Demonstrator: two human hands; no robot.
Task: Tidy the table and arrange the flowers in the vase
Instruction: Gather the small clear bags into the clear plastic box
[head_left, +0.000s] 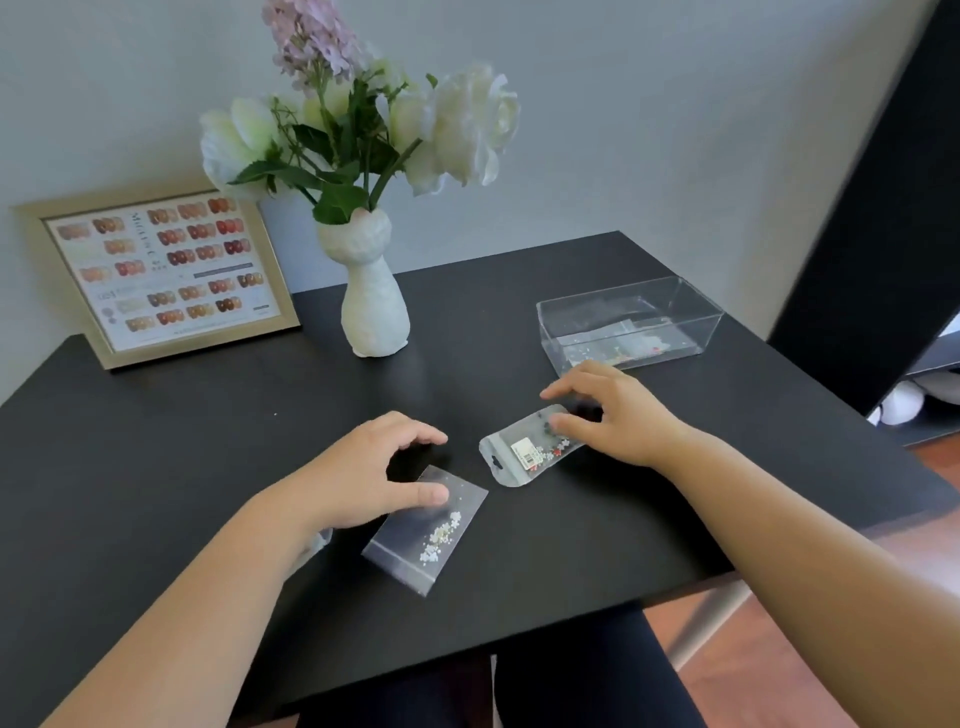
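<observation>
The bead packet (435, 526) lies near-centre on the bench (156, 441), its far end under the half-curled left grip (363, 467), thumb resting on it; whether it is clasped I cannot tell. Just right, the labelled packet (524, 453), long axis aimed far-right at the clear box (675, 299), has its far end pinched by the right grip (613, 415), the hand nearer that box, whose contents blur.

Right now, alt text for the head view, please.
Left hand touches a clear bead packet, right hand grips a second packet, on a black table. Behind: white vase of flowers, framed nail-colour chart, clear box.
</observation>
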